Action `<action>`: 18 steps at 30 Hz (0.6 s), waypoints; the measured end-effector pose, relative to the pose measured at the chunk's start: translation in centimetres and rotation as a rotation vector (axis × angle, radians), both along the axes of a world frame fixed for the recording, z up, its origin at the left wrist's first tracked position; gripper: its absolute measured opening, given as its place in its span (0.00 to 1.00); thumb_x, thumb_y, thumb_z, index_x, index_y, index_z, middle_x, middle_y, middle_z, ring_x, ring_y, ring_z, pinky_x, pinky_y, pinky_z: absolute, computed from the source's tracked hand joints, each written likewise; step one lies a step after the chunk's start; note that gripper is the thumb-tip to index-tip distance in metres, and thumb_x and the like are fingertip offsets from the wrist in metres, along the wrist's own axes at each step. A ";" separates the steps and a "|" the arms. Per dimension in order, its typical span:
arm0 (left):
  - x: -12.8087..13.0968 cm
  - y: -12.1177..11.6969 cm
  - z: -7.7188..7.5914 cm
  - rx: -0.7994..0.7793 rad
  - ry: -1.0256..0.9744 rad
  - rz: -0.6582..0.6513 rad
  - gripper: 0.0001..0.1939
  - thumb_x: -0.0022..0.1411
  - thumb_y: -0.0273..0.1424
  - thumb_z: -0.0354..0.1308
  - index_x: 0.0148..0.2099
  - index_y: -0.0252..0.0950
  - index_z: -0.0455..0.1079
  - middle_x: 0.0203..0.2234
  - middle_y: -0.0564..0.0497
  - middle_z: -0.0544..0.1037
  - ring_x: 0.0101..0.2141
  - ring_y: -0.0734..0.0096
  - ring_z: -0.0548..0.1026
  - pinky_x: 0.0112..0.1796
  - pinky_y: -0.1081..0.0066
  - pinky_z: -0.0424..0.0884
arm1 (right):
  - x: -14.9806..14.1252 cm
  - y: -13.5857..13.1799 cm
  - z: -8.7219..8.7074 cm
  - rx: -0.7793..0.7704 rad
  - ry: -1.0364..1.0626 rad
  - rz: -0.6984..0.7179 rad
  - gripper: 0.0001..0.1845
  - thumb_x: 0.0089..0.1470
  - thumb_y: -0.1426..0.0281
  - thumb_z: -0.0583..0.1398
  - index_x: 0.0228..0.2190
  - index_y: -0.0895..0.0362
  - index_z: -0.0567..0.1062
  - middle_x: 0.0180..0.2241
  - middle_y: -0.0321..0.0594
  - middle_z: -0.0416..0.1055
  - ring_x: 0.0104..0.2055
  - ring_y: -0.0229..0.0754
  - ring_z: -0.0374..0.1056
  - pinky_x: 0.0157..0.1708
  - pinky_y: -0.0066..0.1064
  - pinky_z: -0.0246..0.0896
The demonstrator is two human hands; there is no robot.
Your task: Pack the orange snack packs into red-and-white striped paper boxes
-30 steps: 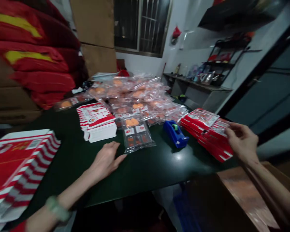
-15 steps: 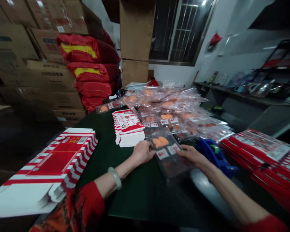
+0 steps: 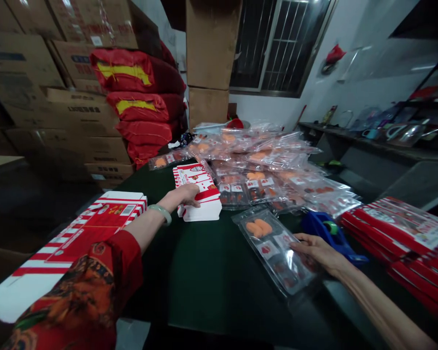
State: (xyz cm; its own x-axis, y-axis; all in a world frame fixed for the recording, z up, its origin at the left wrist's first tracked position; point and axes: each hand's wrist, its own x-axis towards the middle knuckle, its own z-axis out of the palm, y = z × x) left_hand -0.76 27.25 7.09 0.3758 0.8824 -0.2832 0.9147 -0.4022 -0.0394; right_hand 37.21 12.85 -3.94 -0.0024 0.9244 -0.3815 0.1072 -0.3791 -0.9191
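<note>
Over the near-left edge of a stack of small red-and-white printed cards (image 3: pixel 204 210) lies my left hand (image 3: pixel 185 195), fingers curled onto the top one. Whether the card is lifted I cannot tell. My right hand (image 3: pixel 310 248) pinches the right edge of a clear sealed plastic pack (image 3: pixel 273 250), tilted above the dark green table (image 3: pixel 193 272). Two orange oval pieces, small white-and-red sachets and darker contents show inside. A heap of similar packs (image 3: pixel 255 160) lies behind. Next to my right hand sits a blue tape dispenser (image 3: pixel 328 233).
Large flat red-and-white striped cartons (image 3: pixel 91 233) are piled at the left. Stacked red printed boxes (image 3: pixel 397 228) stand at the right. Cardboard boxes (image 3: pixel 83 116) and red sacks (image 3: pixel 142 78) rise behind. Along the right wall runs a counter (image 3: pixel 365 143) with kettles.
My left hand has left the plastic pack and moved left onto the stack of cards. My right hand has drawn the pack slightly right and toward me. The view has shifted a little.
</note>
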 end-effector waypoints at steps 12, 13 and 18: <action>0.6 -0.3 -2.0 0.129 0.008 0.128 0.37 0.38 0.51 0.68 0.47 0.33 0.69 0.46 0.38 0.73 0.49 0.46 0.67 0.46 0.55 0.65 | 0.2 0.0 -1.8 0.064 0.115 -0.063 0.24 0.33 0.61 0.72 0.32 0.58 0.73 0.23 0.37 0.76 0.21 0.36 0.70 0.20 0.25 0.62; 0.5 -0.4 -2.2 0.135 0.004 0.138 0.35 0.39 0.52 0.67 0.45 0.34 0.70 0.45 0.39 0.73 0.49 0.46 0.67 0.46 0.54 0.64 | 0.1 0.0 -1.8 0.066 0.118 -0.069 0.23 0.33 0.61 0.72 0.32 0.58 0.73 0.23 0.37 0.77 0.21 0.37 0.70 0.21 0.25 0.63; 0.4 -0.8 -2.8 0.202 -0.034 0.168 0.43 0.38 0.54 0.64 0.53 0.35 0.65 0.54 0.36 0.65 0.53 0.43 0.61 0.49 0.51 0.61 | -0.2 -0.3 -1.2 0.073 0.096 -0.082 0.22 0.33 0.61 0.72 0.31 0.58 0.74 0.23 0.38 0.77 0.22 0.39 0.71 0.24 0.27 0.64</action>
State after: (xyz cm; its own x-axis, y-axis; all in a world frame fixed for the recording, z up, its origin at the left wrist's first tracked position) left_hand -0.38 26.41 4.25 0.2252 0.9706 -0.0847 0.9703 -0.2314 -0.0711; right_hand 37.02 12.58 -5.17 0.0405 0.9482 -0.3149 -0.0114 -0.3147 -0.9491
